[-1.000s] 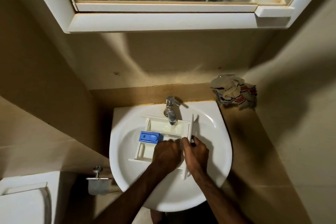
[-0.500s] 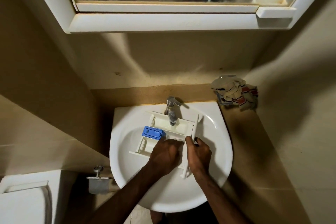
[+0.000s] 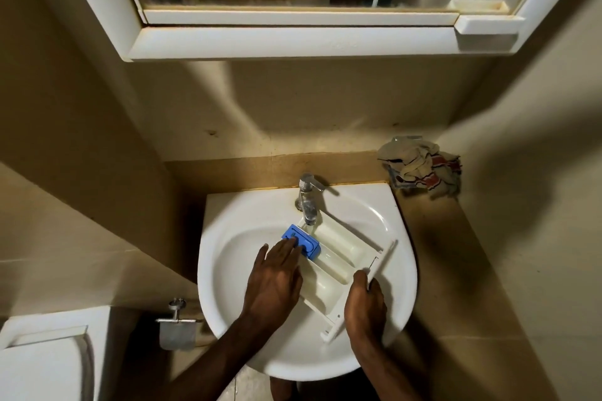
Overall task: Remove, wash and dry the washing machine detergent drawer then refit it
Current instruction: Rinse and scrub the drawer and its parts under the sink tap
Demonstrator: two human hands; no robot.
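- Room: small bathroom with beige walls; white-framed mirror cabinet (image 3: pixel 293 39) above; toilet cistern (image 3: pixel 45 358) at lower left; metal paper holder (image 3: pixel 177 322) on the left wall.
- Surface: white basin (image 3: pixel 234 215) set against a brown worktop (image 3: pixel 456 286); chrome tap (image 3: pixel 308 202) at the basin's back edge; crumpled cloth (image 3: pixel 420 166) in the right-hand corner.
- Detergent drawer (image 3: pixel 338 257): white, lying inside the basin, long axis diagonal; its blue insert (image 3: pixel 303 242) end lies beneath the tap, its front panel toward the near right rim.
- Left hand (image 3: pixel 277 280): grip apart, fingers straight, resting flat on the drawer, fingertips touching the blue insert.
- Right hand (image 3: pixel 365 306): grip clamped on the drawer's front panel.
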